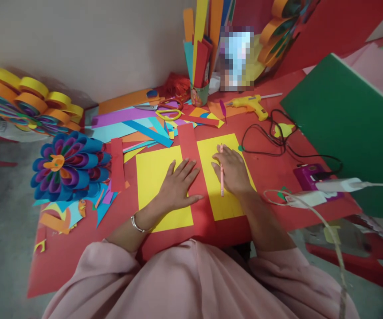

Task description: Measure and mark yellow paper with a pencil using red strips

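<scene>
A yellow paper sheet (165,221) lies before me, with a long red paper strip (187,137) laid lengthwise over its middle. My left hand (180,184) rests flat across the sheet and the strip, fingers spread and thumb out to the right. On the right part of the yellow paper sits my right hand (233,168), with a pink pencil (222,177) held between thumb and fingers, pointing away from me. A second, shorter red strip (117,164) lies left of the sheet.
Scissors (170,110), paper scraps and a cup of strips (200,95) stand at the back. A yellow glue gun (251,105) trails a black cord to a purple box (314,177). A blue paper flower (68,166) lies left; a green board (347,133) leans right.
</scene>
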{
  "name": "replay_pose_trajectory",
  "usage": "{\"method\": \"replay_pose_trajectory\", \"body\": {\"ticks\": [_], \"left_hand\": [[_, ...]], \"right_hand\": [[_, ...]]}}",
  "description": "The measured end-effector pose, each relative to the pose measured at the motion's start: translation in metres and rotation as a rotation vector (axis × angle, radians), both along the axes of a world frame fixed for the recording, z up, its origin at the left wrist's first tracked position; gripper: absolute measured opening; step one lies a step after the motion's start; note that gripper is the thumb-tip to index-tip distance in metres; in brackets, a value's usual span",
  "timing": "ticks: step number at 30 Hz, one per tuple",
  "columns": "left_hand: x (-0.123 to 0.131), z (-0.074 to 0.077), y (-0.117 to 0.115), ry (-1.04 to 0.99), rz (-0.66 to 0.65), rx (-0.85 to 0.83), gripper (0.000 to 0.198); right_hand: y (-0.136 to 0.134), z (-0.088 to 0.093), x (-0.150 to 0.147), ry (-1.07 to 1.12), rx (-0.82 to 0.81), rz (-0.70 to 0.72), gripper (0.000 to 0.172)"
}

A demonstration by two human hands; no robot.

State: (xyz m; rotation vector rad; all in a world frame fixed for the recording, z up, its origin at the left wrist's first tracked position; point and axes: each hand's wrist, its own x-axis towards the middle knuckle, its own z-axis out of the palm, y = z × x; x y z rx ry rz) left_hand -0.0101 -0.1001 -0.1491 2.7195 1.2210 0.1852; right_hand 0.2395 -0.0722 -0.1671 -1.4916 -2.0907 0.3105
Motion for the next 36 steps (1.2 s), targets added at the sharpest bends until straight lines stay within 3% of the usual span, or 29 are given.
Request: {"method": "replay_pose_trajectory", "body": {"ticks": [23,26,32,34,36], "left_hand": [[0.000,-0.001,-0.001,0.020,0.001,0.017,0.093],[0.000,-0.001,-0.001,0.022,0.001,0.018,0.094],[-0.001,-0.004,-0.002,0.004,-0.004,0.050,0.090],[-0.001,-0.004,-0.002,0.002,-0.006,0.050,0.090],[-0.001,-0.004,-0.002,0.003,-0.008,0.046,0.091]], "right_hand": [[-0.002,0.001,-0.001,0.032,0.006,-0.007,0.024],[-0.008,0.018,-0.005,0.154,0.007,-0.037,0.031],[-0.024,0.082,-0.020,0.457,0.039,-0.120,0.035],[-0.018,0.089,-0.027,0.548,0.041,-0.137,0.034],[-0.005,0.083,-0.036,0.632,-0.002,-0.190,0.033]]}}
